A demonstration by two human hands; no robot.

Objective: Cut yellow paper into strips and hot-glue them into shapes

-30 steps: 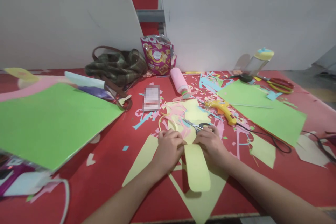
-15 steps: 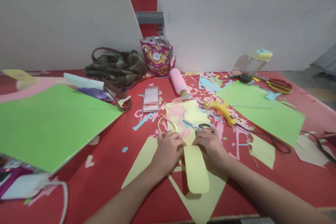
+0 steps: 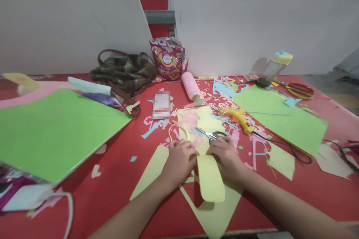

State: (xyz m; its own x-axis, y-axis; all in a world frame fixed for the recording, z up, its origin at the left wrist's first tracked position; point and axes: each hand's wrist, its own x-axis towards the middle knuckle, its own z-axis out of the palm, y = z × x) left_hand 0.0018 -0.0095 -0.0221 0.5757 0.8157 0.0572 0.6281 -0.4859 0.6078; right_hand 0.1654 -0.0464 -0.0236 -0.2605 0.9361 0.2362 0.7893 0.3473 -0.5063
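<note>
A pale yellow paper strip (image 3: 210, 179) with rounded near corners stands between my hands, its near end lifted off the table and casting a shadow. My left hand (image 3: 181, 160) pinches its far edge on the left side. At the same edge on the right, my right hand (image 3: 226, 158) closes its fingers on the paper. Both sets of fingertips are partly hidden. Under the strip lie larger yellow paper sheets (image 3: 215, 220). Scissors (image 3: 207, 133) with dark handles rest just beyond my right fingers.
A yellow glue gun (image 3: 238, 117) with a black cord lies right of centre. Green sheets (image 3: 61, 130) spread at left and right. Pink, blue and yellow scraps cover the middle. Farther back are a pink bottle (image 3: 190, 86), a snack bag (image 3: 169, 59) and a plaid bag (image 3: 126, 69).
The near end of the yellow strip has risen slightly, bending up a little more. Both hands keep nearly the same place and grip.
</note>
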